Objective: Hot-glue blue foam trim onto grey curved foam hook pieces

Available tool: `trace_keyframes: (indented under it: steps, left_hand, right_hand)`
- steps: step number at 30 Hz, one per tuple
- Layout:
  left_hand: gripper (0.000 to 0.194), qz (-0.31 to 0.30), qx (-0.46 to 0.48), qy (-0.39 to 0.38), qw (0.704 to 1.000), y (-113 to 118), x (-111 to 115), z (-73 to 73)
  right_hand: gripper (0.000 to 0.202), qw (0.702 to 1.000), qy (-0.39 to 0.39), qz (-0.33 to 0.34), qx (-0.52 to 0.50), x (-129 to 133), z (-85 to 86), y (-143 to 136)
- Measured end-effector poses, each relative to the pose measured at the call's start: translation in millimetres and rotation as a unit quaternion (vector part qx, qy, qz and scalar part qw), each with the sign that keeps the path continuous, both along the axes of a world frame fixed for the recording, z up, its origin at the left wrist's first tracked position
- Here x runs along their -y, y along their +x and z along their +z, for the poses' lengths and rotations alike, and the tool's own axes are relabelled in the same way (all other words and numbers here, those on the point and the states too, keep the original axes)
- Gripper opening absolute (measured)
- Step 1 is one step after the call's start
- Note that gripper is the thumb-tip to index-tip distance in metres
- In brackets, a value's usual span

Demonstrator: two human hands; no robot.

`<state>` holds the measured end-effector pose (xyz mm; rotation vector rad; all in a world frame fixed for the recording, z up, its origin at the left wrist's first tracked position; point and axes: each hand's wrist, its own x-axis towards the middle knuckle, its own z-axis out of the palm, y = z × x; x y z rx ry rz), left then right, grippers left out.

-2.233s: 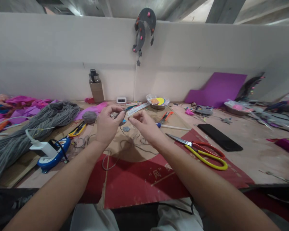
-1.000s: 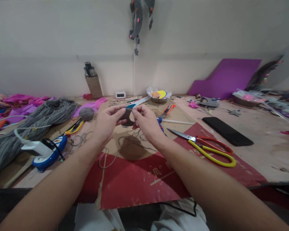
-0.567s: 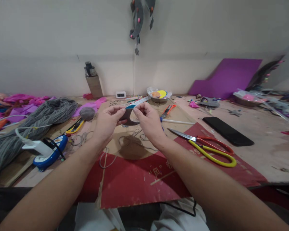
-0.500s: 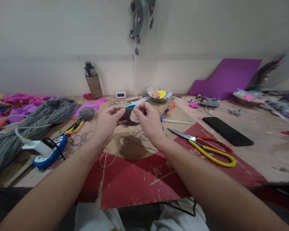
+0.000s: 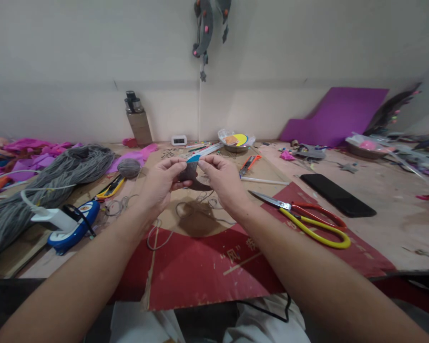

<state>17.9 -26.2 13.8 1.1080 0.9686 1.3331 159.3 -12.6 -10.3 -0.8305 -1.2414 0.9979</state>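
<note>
A dark curved piece point(image 5: 199, 185) with a blue patch at its top is held up between my two hands, above the cardboard. My left hand point(image 5: 164, 183) pinches its left side with thumb and fingers. On the other side my right hand point(image 5: 223, 178) has thumb and forefinger closed at its upper right edge. Thin grey cord point(image 5: 200, 209) lies loosely on the cardboard point(image 5: 214, 281) below. Scissors point(image 5: 289, 207) with red and yellow handles rest to the right of my right hand.
Grey yarn point(image 5: 64, 176) and a blue power strip point(image 5: 73, 233) lie left. An orange cutter point(image 5: 249, 164), a white stick point(image 5: 266, 181) and a black phone point(image 5: 338, 194) are on the right. A bottle point(image 5: 139, 126) and a bowl point(image 5: 236, 148) stand near the wall.
The dark piece has turned in my fingers, so more of its blue patch shows and its curved lower part points more to the right. My right fingers have shifted slightly.
</note>
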Motion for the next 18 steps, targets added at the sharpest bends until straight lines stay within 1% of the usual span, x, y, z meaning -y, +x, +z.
trace_keyframes:
  steps: [3,10,12,16,18]
  left_hand:
    - [0.015,-0.012,0.001,-0.008,1.0,-1.2,-0.7,0.5]
    - [0.015,-0.033,0.0,-0.017,0.999,-2.9,-2.4,-0.4]
    - [0.015,-0.042,0.003,-0.021,0.999,-2.9,-2.2,0.3]
    - [0.015,-0.058,-0.002,-0.03,0.998,-4.3,-2.3,2.8]
    - [0.017,-0.067,-0.007,-0.031,0.997,-5.7,-2.8,3.5]
  right_hand:
    - [0.019,1.0,-0.015,0.006,-0.005,0.2,0.1,0.2]
    - [0.016,0.999,-0.019,0.016,-0.027,5.2,5.0,0.3]
    - [0.017,0.998,-0.039,0.033,-0.037,5.8,5.8,1.4]
    - [0.02,0.988,-0.104,0.091,-0.064,7.6,8.1,5.1]
    - [0.021,0.985,-0.12,0.101,-0.077,8.2,9.2,6.7]
